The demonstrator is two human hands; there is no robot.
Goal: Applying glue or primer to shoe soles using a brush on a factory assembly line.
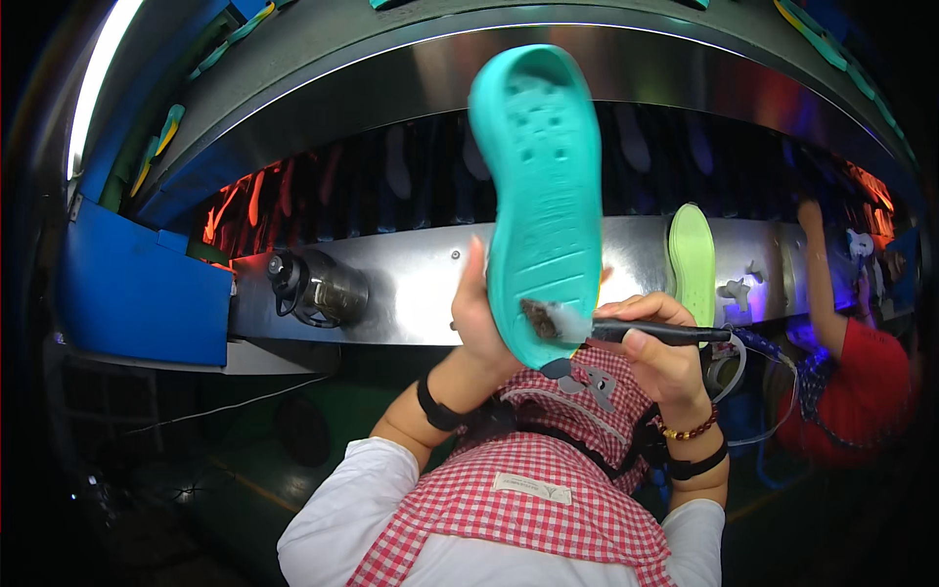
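Note:
A teal shoe sole (548, 205) with raised rims stands almost upright in front of me, its inner face toward me. My left hand (479, 318) grips the lower left edge of it, fingers partly hidden behind. In my right hand (665, 357) is a brush (608, 330) with a black handle and a thin pale tube at its end. The brush's dark bristles touch the lower end of the sole's inner face. Just right of my right hand, a light green sole (693, 259) lies on the metal bench.
A dark translucent bottle (328, 289) stands on the metal bench (411, 279) at left. Beyond it, a recess holds several soles in red and blue light. More soles lie on the upper conveyor (323, 44). At right, a person in red (866, 391) reaches toward the recess.

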